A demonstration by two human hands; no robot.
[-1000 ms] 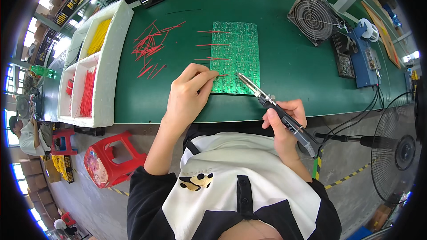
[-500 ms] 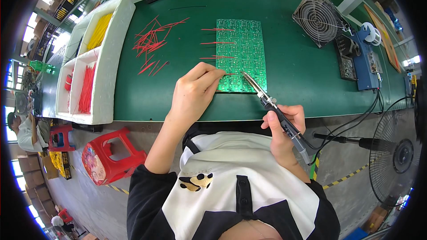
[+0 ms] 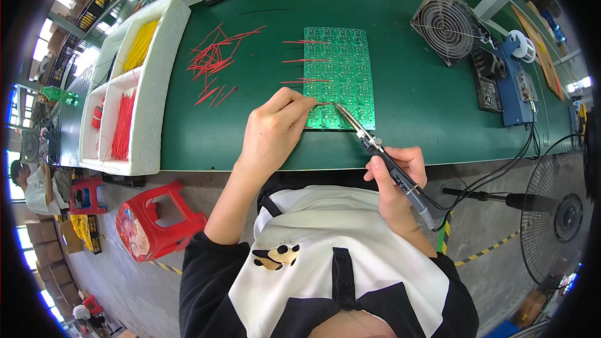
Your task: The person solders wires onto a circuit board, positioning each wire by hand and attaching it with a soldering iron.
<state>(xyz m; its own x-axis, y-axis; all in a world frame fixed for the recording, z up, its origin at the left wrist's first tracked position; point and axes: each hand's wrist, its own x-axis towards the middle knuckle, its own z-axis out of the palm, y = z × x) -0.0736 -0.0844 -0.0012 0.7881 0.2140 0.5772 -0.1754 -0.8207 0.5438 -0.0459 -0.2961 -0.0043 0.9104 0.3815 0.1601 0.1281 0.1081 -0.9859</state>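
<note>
Black soldering iron (image 3: 397, 173); diagonal, tip (image 3: 338, 107) upper-left

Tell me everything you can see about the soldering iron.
The soldering iron has a black, plastic-looking handle, silvery metal shaft, pointed tip and ribbed grey rear end. The right hand grips it slanted, tip forward and left, over the green board near a red wire; whether the tip touches is unclear.

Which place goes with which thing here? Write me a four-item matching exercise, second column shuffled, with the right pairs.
1. Soldering iron
2. Circuit board panel
3. Yellow wires
4. Nearest red stool

A. On the floor
B. In the white foam box
C. In the right hand
D. On the green table

Pairs: 1-C, 2-D, 3-B, 4-A
</note>
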